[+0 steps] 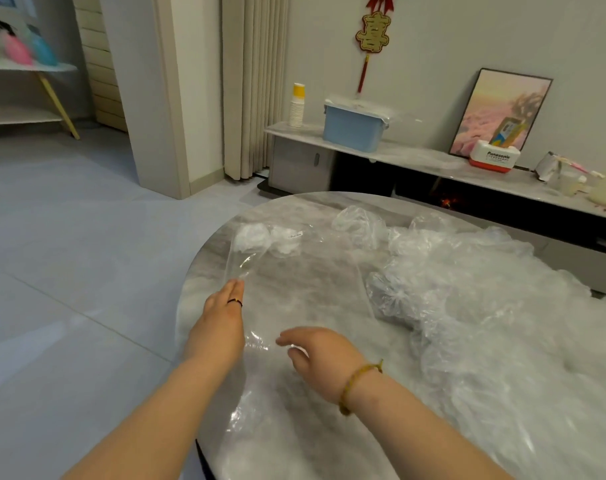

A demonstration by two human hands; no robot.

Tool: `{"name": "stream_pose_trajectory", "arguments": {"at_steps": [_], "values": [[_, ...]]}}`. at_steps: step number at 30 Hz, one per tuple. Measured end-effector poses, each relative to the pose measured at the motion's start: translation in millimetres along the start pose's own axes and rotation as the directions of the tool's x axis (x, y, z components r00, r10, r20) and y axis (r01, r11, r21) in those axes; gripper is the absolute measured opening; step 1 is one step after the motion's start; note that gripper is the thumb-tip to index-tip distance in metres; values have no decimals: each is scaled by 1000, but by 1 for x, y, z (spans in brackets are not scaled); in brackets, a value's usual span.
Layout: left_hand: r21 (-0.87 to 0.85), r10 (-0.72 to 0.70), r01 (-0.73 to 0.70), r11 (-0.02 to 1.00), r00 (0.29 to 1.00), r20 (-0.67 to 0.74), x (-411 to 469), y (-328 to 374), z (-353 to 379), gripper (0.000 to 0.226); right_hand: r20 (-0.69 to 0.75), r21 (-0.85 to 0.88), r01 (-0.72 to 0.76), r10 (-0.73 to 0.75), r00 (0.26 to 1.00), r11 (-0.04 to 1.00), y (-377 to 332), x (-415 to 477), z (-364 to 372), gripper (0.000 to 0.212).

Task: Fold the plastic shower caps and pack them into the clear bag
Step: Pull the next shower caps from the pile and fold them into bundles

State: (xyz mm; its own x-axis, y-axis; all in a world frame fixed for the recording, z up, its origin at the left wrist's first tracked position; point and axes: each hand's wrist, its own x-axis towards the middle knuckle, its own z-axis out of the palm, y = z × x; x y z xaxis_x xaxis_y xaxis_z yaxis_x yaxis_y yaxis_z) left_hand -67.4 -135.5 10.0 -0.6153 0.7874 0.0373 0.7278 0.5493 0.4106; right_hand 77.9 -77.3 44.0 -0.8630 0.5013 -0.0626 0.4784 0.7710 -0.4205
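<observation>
A large clear bag point(294, 268) lies flat on the round grey table point(329, 202), with a couple of folded white caps point(260, 237) inside its far end. My left hand point(222, 317) lies with straight fingers along the bag's left edge. My right hand point(315, 355) hovers low over the bag's near end, fingers loosely bent, holding nothing that I can see. A heap of crumpled clear shower caps point(467, 306) covers the right side of the table.
Behind the table runs a low TV cabinet point(415, 157) with a blue lidded box point(353, 128), stacked paper cups point(297, 105), a framed picture point(502, 112) and a red-and-white box point(493, 157). Open tiled floor point(69, 254) lies to the left.
</observation>
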Motion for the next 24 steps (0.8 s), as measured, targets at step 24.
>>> {"name": "stream_pose_trajectory", "arguments": {"at_steps": [24], "values": [[214, 315, -411, 886, 873, 371, -97, 34, 34, 65, -226, -380, -537, 488, 843, 753, 103, -170, -17, 59]]}}
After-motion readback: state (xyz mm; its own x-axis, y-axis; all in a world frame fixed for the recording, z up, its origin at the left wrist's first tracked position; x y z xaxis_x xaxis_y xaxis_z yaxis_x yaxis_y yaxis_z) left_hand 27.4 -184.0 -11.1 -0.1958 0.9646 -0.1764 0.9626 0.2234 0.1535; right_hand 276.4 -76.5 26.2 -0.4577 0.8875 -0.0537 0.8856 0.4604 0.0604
